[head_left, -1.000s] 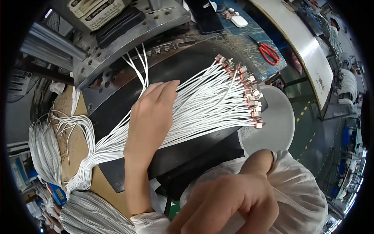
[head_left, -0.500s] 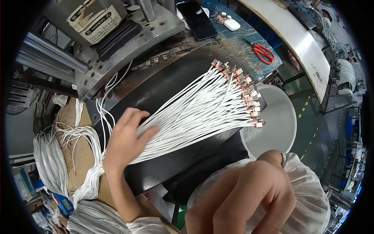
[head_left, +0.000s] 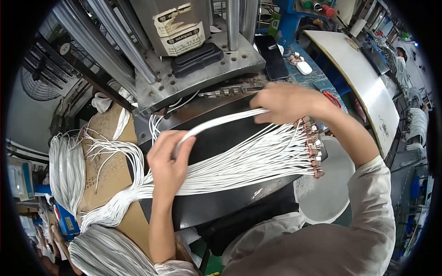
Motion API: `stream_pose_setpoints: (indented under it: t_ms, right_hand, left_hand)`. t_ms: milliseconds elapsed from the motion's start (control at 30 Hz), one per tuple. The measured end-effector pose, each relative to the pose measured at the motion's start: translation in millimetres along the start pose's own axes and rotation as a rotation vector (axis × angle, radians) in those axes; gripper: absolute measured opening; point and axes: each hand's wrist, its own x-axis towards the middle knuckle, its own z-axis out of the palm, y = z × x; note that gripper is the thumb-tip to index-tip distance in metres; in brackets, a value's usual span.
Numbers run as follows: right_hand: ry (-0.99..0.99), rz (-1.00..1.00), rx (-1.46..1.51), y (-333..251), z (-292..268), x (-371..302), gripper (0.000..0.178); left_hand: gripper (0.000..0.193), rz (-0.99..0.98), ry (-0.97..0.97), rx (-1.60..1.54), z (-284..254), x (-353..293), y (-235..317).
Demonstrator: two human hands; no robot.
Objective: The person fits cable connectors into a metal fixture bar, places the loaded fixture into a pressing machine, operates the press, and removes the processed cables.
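Two hands: your left hand (head_left: 166,156) pinches the lifted strand (head_left: 221,119) between thumb and curled fingers; your right hand (head_left: 290,103) is closed over its other end, fingertips partly hidden.
One lifted strand: several white cables, too bunched to count, bowed above the far half of the black sheet (head_left: 212,211).
One cable fan: the fanned cables (head_left: 239,161) lie across the black sheet, dozens, too overlapped for you to count.
Connectors: metal-ended connectors (head_left: 315,154) crowd the black sheet's right end, many, not countable singly.
Snag risk: loose cables (head_left: 155,123) loop at the black sheet's far left edge; pulling your strand hard could catch them or kink it.
Scatter risk: your right hand sits close above the connectors, so a low sweep could drag the fan out of line.
One press: the metal press (head_left: 241,64) stands beyond the black sheet.
Two hanks: one hank (head_left: 66,175) and a nearer hank (head_left: 110,253), left of the black sheet.
One tub: a round grey tub (head_left: 327,202), right of the black sheet.
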Motion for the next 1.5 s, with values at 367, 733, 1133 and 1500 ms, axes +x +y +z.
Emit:
stream_pose_setpoints:
  t_ms: [367,733,1133,1500]
  right_hand:
    - [-0.046,-0.186,0.127,20,7,12,0.034]
    - [0.052,-0.049,0.57,92,-29,-66,0.042]
    - [0.307,-0.012,0.124,60,20,40,0.054]
    - [0.453,0.173,-0.076,18,68,10,0.025]
  left_hand:
    - [0.008,-0.209,-0.052,-0.389,2,-2,-1]
    - [0.013,-0.749,-0.931,-0.972,29,49,25]
    - [0.015,-0.806,-0.686,-0.987,86,40,22]
    - [0.024,-0.973,-0.518,-0.959,57,19,31]
